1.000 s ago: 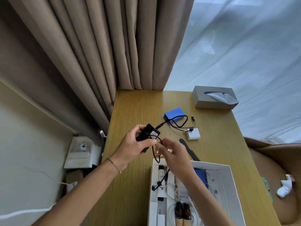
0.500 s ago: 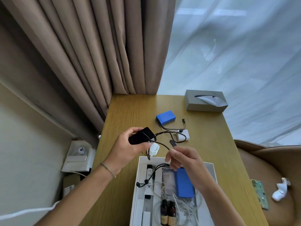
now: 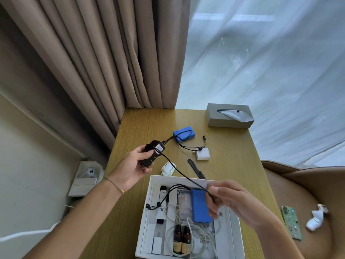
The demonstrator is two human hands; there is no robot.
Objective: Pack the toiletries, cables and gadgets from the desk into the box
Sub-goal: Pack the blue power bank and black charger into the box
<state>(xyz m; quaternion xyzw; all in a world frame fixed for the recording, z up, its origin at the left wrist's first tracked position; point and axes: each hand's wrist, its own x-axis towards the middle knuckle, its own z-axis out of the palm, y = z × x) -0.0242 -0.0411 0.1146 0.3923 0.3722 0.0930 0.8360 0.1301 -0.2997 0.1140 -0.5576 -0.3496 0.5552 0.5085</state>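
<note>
My left hand point(image 3: 130, 169) grips a black power adapter point(image 3: 152, 155) above the wooden desk point(image 3: 233, 165). Its black cable point(image 3: 179, 171) runs taut down to my right hand point(image 3: 231, 200), which pinches it over the white box point(image 3: 147, 212). The box holds a blue pack point(image 3: 200, 206), two brown bottles point(image 3: 181, 238), white tubes and white cables. On the desk lie a second blue pack point(image 3: 183, 135) with a black lead, a white square charger point(image 3: 202, 153), a black comb point(image 3: 196, 168) and a small white gadget point(image 3: 168, 169).
A grey tissue box point(image 3: 229, 115) stands at the desk's back right corner. Beige curtains hang behind the desk. A brown chair point(image 3: 298, 193) on the right carries a phone point(image 3: 291, 222) and a white object point(image 3: 316, 217). A white device sits on a low shelf point(image 3: 84, 178) at left.
My hands have drawn apart: the left raised the adapter toward the back, the right pulled the cable out to the right, stretching it straight over the box.
</note>
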